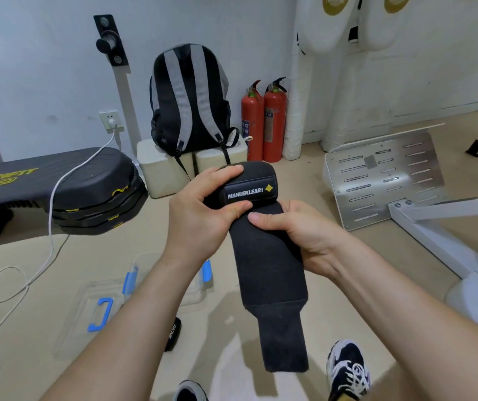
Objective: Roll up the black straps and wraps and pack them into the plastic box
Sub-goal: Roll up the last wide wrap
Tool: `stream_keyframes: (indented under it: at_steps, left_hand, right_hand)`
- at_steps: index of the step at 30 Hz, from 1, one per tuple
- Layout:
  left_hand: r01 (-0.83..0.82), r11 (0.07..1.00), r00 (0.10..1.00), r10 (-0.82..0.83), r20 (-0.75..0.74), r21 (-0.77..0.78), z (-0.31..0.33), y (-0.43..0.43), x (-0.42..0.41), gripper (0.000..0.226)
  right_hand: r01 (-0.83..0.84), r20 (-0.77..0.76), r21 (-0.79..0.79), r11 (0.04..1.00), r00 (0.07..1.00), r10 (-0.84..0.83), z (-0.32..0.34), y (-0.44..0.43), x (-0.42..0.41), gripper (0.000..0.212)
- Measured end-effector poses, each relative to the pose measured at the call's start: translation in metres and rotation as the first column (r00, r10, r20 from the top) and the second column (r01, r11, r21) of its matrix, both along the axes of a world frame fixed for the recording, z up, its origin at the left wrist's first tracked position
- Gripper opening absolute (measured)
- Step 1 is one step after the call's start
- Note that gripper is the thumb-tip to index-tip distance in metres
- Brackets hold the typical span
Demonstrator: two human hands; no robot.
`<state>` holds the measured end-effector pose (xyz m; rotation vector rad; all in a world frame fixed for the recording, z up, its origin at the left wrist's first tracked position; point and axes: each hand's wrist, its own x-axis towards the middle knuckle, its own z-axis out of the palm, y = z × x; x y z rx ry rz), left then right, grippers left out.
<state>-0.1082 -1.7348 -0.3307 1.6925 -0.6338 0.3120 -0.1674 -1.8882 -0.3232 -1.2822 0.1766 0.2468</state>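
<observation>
Wrap: the wide black fabric wrap [269, 270] with a white-lettered label is held in the air at centre; its far end is rolled, and its flat tail hangs toward the near side.
Left hand [203, 206]: curled round the rolled end, fingers over the top, thumb on the near side.
Right hand [292, 230]: grips the flat part just beside the roll, thumb on top.
Box: the clear plastic box [197, 293] with blue latches sits on the floor, near left, under the left forearm.
Floor: a small rolled black strap [173, 332] lies just near of the box.
</observation>
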Motion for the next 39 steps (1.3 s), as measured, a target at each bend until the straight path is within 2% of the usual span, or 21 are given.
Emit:
stream_keyframes:
  at_steps: [3,7,9,12,13,15,16,18,19,20,24,27,30,34,37,39]
  left_hand:
    - [-0.002,1.000,0.997,0.002,0.083,-0.001,-0.004,-0.002,0.002,0.058]
    - [0.067,0.998,0.996,-0.067,0.054,0.012,-0.006,0.000,0.005,0.061]
    - [0.125,0.992,0.992,-0.126,0.003,0.027,-0.004,0.000,0.003,0.051]
    - [0.154,0.988,0.985,-0.152,-0.076,0.021,0.000,0.001,-0.003,0.021]
    - [0.131,0.991,0.987,-0.130,-0.091,0.011,0.001,0.003,-0.005,0.018]
    - [0.106,0.994,0.989,-0.105,-0.101,0.002,0.008,0.006,-0.007,0.028]
    - [0.120,0.993,0.986,-0.119,-0.120,0.003,0.011,0.008,-0.008,0.041]
    - [0.179,0.984,0.955,-0.174,-0.240,-0.001,0.013,0.010,-0.006,0.074]
    - [0.197,0.980,0.933,-0.181,-0.312,0.020,0.013,0.012,-0.004,0.083]
    - [0.223,0.973,0.909,-0.188,-0.371,0.055,0.013,0.013,-0.003,0.084]
    - [0.338,0.937,0.834,-0.252,-0.490,0.094,0.011,0.020,0.000,0.053]
    - [0.275,0.950,0.892,-0.196,-0.407,0.145,0.010,0.018,-0.001,0.064]
    - [0.107,0.946,0.984,-0.056,-0.170,0.305,0.007,0.010,-0.002,0.078]
    - [0.027,0.907,0.997,-0.053,0.051,0.419,0.004,0.006,-0.002,0.083]
    - [0.030,0.905,0.990,-0.085,0.111,0.425,0.002,0.004,-0.001,0.083]
    - [0.108,0.904,0.991,-0.129,0.024,0.414,0.002,0.005,0.000,0.085]
  right_hand:
    - [-0.005,-0.015,0.018,1.000,1.000,0.005,0.003,0.000,-0.001,0.011]
    - [0.029,-0.081,0.132,0.991,0.997,-0.019,0.004,0.002,-0.002,0.049]
    - [0.093,-0.088,0.114,0.989,0.993,-0.083,0.002,0.002,0.001,0.059]
    - [0.135,-0.034,0.017,0.991,0.990,-0.134,0.002,-0.001,0.002,0.053]
    - [0.129,-0.009,-0.024,0.991,0.992,-0.130,0.002,-0.002,0.002,0.049]
    - [0.092,0.038,-0.093,0.991,0.995,-0.089,0.003,-0.003,-0.001,0.043]
    - [0.065,0.057,-0.131,0.989,0.997,-0.058,0.004,-0.003,-0.002,0.042]
    - [0.015,0.087,-0.213,0.977,0.996,0.003,0.003,-0.005,-0.003,0.043]
    - [-0.002,0.097,-0.245,0.970,0.995,0.027,0.002,-0.005,-0.003,0.043]
    - [-0.014,0.102,-0.270,0.963,0.994,0.043,0.002,-0.006,-0.003,0.042]
    - [-0.043,0.110,-0.338,0.940,0.990,0.085,-0.001,-0.005,-0.004,0.048]
    - [-0.065,0.089,-0.315,0.947,0.991,0.098,0.001,-0.004,-0.004,0.052]
    - [-0.028,0.042,-0.208,0.978,0.998,0.038,0.005,0.002,-0.002,0.063]
    - [0.070,0.042,-0.156,0.985,0.997,-0.064,0.003,0.010,0.002,0.064]
    - [0.079,0.035,-0.182,0.980,0.997,-0.074,0.001,0.008,0.004,0.051]
    - [0.074,0.052,-0.168,0.983,0.996,-0.066,0.002,0.002,0.005,0.042]
